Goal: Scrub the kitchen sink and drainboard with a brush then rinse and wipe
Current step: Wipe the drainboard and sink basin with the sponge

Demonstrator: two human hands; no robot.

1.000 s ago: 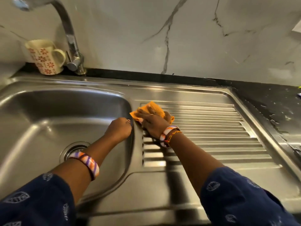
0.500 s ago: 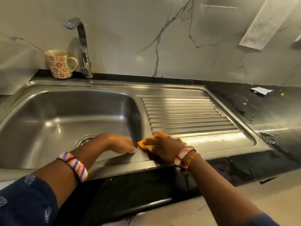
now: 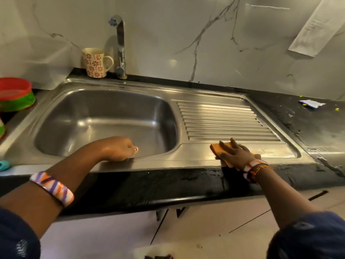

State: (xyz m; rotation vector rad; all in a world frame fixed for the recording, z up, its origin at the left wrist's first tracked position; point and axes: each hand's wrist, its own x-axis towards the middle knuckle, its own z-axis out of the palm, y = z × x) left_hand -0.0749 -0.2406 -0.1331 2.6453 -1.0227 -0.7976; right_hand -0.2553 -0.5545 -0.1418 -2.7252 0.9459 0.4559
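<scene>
The steel sink (image 3: 104, 124) has its basin on the left and a ribbed drainboard (image 3: 224, 120) on the right. My right hand (image 3: 236, 153) lies with straight fingers on an orange cloth (image 3: 216, 147), pressing it flat on the smooth front strip of the drainboard. My left hand (image 3: 119, 148) is curled into a fist and rests on the basin's front rim, holding nothing that I can see. No brush is in view.
A floral mug (image 3: 96, 62) stands beside the tap (image 3: 120, 45) at the back. Red and green bowls (image 3: 15, 94) are stacked at the far left. The black counter (image 3: 308, 124) to the right is wet, with a small paper scrap (image 3: 310, 103) on it.
My right hand has slid the cloth from the drainboard's ribs to the front strip and then rightwards. My left fist has moved left along the basin rim. The camera has pulled back.
</scene>
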